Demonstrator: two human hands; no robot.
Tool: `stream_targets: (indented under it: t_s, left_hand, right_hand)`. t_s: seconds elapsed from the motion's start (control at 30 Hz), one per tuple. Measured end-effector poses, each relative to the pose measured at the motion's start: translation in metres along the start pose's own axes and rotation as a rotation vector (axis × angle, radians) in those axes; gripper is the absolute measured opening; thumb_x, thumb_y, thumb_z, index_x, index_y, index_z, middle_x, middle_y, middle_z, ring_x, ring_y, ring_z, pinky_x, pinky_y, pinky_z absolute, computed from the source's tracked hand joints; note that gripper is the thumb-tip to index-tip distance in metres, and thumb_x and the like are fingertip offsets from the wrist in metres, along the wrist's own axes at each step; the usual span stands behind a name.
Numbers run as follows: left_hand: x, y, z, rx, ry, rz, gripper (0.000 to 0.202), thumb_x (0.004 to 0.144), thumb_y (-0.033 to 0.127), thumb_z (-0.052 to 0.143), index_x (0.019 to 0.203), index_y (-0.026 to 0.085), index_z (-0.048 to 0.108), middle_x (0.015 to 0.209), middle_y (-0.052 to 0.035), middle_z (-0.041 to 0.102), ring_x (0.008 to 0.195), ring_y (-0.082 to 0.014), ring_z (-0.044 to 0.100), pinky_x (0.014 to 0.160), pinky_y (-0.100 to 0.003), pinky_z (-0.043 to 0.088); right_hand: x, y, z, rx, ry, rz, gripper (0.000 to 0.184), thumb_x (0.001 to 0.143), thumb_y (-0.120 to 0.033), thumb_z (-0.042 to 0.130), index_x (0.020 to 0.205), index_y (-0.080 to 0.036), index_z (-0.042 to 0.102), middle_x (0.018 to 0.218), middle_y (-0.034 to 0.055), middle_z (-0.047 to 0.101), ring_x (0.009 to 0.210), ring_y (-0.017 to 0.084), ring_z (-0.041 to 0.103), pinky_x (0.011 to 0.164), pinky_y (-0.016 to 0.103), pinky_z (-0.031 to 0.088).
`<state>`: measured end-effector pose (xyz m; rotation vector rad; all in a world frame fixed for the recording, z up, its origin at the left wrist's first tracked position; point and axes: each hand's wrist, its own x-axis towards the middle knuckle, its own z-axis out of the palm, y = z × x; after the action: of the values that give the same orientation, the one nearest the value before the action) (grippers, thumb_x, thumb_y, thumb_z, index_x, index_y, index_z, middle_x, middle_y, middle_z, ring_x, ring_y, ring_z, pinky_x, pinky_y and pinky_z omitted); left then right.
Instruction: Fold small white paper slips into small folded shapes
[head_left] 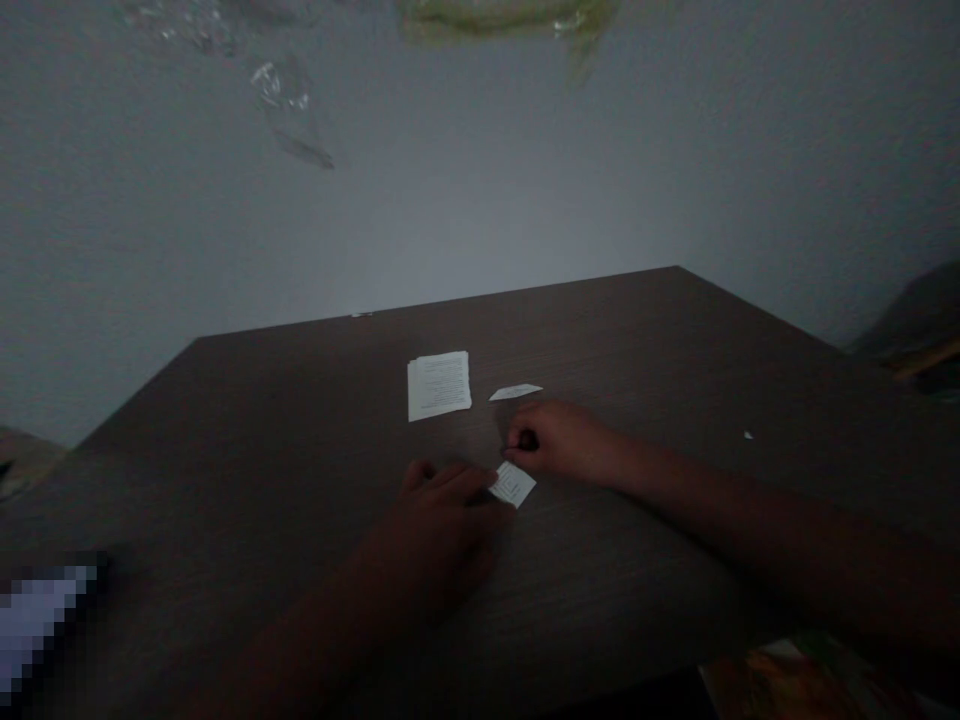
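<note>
A small folded piece of printed paper point(516, 486) lies on the dark table between my hands, one corner pointing toward me. My left hand point(450, 515) holds its left side, with fingertips on the paper and the thumb by the lower corner. Just above the paper's top corner is my right hand point(551, 437), its fingers curled in and the thumb pressed against them. Whatever may be in that pinch is too dark to make out. Beyond the right hand rests a flat folded paper strip point(516, 391) with slanted ends.
A stack of printed sheets point(439, 386) sits farther back on the table point(300, 400). At right is a tiny white scrap point(748, 435). A pixelated bright object point(37, 620) is at the lower left. A pale wall point(480, 200) rises behind the table.
</note>
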<state>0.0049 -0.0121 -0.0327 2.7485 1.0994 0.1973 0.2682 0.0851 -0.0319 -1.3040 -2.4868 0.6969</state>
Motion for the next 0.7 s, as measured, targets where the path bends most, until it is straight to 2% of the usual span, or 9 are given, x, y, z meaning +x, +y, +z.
stream_targets:
  t_s: [0.17, 0.33, 0.4, 0.47, 0.53, 0.63, 0.7]
  left_hand:
    - [0.006, -0.011, -0.003, -0.001, -0.011, 0.006, 0.039, 0.114, 0.015, 0.076, 0.149, 0.027, 0.088, 0.149, -0.0112, 0.090, 0.137, -0.0356, 0.084, 0.118, -0.055, 0.059]
    - [0.009, -0.018, 0.011, -0.002, -0.019, -0.048, 0.038, 0.116, 0.010, 0.073, 0.145, 0.028, 0.091, 0.149, -0.0106, 0.091, 0.137, -0.0355, 0.084, 0.118, -0.057, 0.058]
    - [0.011, -0.021, 0.014, -0.016, -0.009, -0.079, 0.034, 0.114, 0.011, 0.076, 0.137, 0.028, 0.094, 0.143, -0.0094, 0.092, 0.132, -0.0359, 0.085, 0.116, -0.056, 0.058]
    - [0.013, -0.021, 0.012, -0.055, -0.012, -0.108, 0.035, 0.116, 0.010, 0.073, 0.135, 0.029, 0.095, 0.143, -0.0072, 0.092, 0.134, -0.0343, 0.084, 0.120, -0.055, 0.057]
    - [0.015, -0.019, 0.006, -0.093, -0.044, -0.092, 0.029, 0.117, 0.011, 0.073, 0.127, 0.026, 0.096, 0.140, -0.0076, 0.092, 0.130, -0.0324, 0.085, 0.117, -0.051, 0.059]
    - [0.017, -0.013, -0.001, -0.114, -0.006, -0.166, 0.034, 0.120, 0.009, 0.066, 0.128, 0.025, 0.095, 0.137, -0.0068, 0.093, 0.132, -0.0320, 0.085, 0.120, -0.052, 0.058]
    - [0.019, -0.010, -0.003, -0.116, -0.032, -0.181, 0.031, 0.119, 0.010, 0.070, 0.127, 0.025, 0.095, 0.135, -0.0055, 0.093, 0.130, -0.0318, 0.085, 0.119, -0.051, 0.058]
  right_hand:
    - [-0.003, 0.008, 0.004, 0.018, 0.031, -0.083, 0.012, 0.098, -0.015, 0.094, 0.094, -0.023, 0.085, 0.094, 0.0007, 0.080, 0.091, 0.021, 0.071, 0.081, 0.032, 0.043]
    - [-0.010, 0.005, 0.006, 0.015, 0.050, -0.101, 0.014, 0.099, -0.020, 0.098, 0.098, -0.022, 0.083, 0.101, 0.0022, 0.078, 0.094, 0.021, 0.068, 0.083, 0.033, 0.043]
    - [-0.014, 0.000, 0.006, 0.001, 0.045, -0.090, 0.015, 0.100, -0.024, 0.098, 0.103, -0.021, 0.084, 0.106, 0.0040, 0.079, 0.096, 0.022, 0.069, 0.083, 0.033, 0.043]
    - [-0.018, -0.006, 0.006, -0.027, 0.035, -0.081, 0.017, 0.099, -0.026, 0.099, 0.107, -0.020, 0.085, 0.112, 0.0067, 0.080, 0.098, 0.023, 0.070, 0.083, 0.034, 0.044]
    - [-0.022, -0.012, 0.005, -0.055, 0.034, -0.065, 0.019, 0.099, -0.029, 0.099, 0.107, -0.020, 0.085, 0.115, 0.0096, 0.081, 0.102, 0.026, 0.073, 0.085, 0.036, 0.047]
    - [-0.027, -0.021, 0.005, -0.085, 0.050, -0.040, 0.021, 0.099, -0.034, 0.098, 0.106, -0.020, 0.084, 0.118, 0.0125, 0.082, 0.109, 0.031, 0.075, 0.089, 0.039, 0.052]
    - [-0.030, -0.025, 0.006, -0.108, 0.053, -0.026, 0.023, 0.100, -0.037, 0.098, 0.107, -0.021, 0.083, 0.119, 0.0133, 0.082, 0.112, 0.033, 0.076, 0.091, 0.040, 0.055]
